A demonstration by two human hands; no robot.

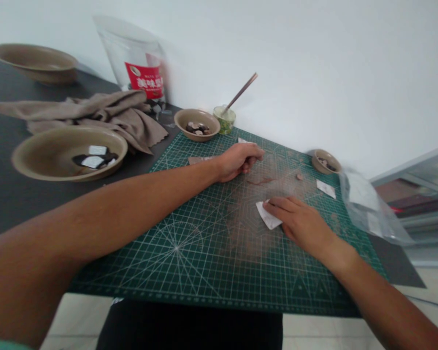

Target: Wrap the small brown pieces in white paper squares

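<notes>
My left hand (240,160) reaches over the cutting mat with its fingers curled closed; whatever they hold, if anything, is hidden. Just behind it a white paper piece (243,140) shows in part, and another pale piece (200,160) lies beside the wrist. My right hand (306,224) has its fingers on a small white folded paper (268,217), gripping its right edge against the mat. Brownish dust smears the green cutting mat (204,262) around both hands. A small brown lump (299,177) rests beyond my right hand.
Bowls stand at the left (25,165), back left (32,61), back (197,136) and right (324,167). A green-patterned cup (225,124) holds chopsticks (242,91). Nearby are a crumpled brown cloth (91,112), a clear jar (142,68), another paper piece (326,188) and a plastic bag (372,209).
</notes>
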